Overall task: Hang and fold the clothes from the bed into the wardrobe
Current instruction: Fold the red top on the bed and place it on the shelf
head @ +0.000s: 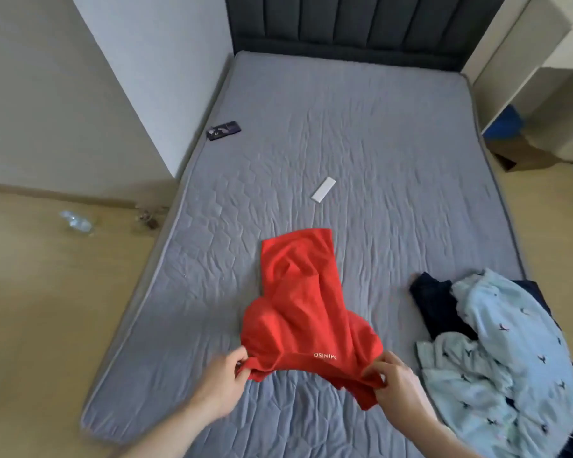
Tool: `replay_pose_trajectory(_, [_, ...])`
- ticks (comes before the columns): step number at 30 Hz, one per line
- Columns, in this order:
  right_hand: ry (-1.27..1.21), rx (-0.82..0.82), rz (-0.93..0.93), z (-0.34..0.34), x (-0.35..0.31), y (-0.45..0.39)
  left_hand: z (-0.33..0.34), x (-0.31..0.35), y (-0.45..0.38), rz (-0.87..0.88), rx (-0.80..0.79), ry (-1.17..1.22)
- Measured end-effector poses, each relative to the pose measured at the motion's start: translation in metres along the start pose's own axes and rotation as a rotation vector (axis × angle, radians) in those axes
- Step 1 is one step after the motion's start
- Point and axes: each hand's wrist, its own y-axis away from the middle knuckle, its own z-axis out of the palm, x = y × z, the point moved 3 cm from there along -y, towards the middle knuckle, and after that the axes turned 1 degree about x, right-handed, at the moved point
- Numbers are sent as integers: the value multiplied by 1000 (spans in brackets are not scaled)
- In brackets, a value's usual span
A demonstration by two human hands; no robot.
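A red shirt (298, 302) with a small white logo lies rumpled on the grey mattress (377, 160), its length running away from me. My left hand (227, 380) pinches the shirt's near left corner. My right hand (394, 381) pinches the near right corner, where the cloth bunches and hangs below the fingers. A pile of light blue patterned cloth (497, 355) and a dark navy garment (440, 305) sits at the mattress's near right.
A white flat strip (324, 190) lies mid-mattress and a dark phone (223, 130) near its left edge. A dark padded headboard (344, 24) stands at the far end. White shelving (543, 77) is at the right. A crumpled plastic bottle (76, 221) lies on the wooden floor, left.
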Motion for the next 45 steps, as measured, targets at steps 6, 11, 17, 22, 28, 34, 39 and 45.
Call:
replay_pose_trajectory(6, [99,-338,131,158,92,5,128,-120,-2,-175,-312,-153])
replay_pose_trajectory(11, [43,-436,242,208,129,-4,156,-170,-28,-273,-619,-309])
replay_pose_trajectory(17, [-188,124,513,186,156,-107,137,-184,-135,-510,-34,-36])
replay_pose_trajectory(22, [-343,134,767,196,173,-175,157,-194,-188,-744,102,251])
replay_pose_trajectory(28, [-456,170,843,211,198,-183,186,-202,-191,-746,206,366])
replay_pose_trajectory(34, [-396,625,737,158,223,-174,153,-209,-182,-658,569,258])
replay_pose_trajectory(39, [-311,494,743,158,217,-171,160,-218,-177,-735,217,329])
replay_pose_trajectory(45, [-193,246,153,226,150,-103,183,-209,-150,-739,8,360])
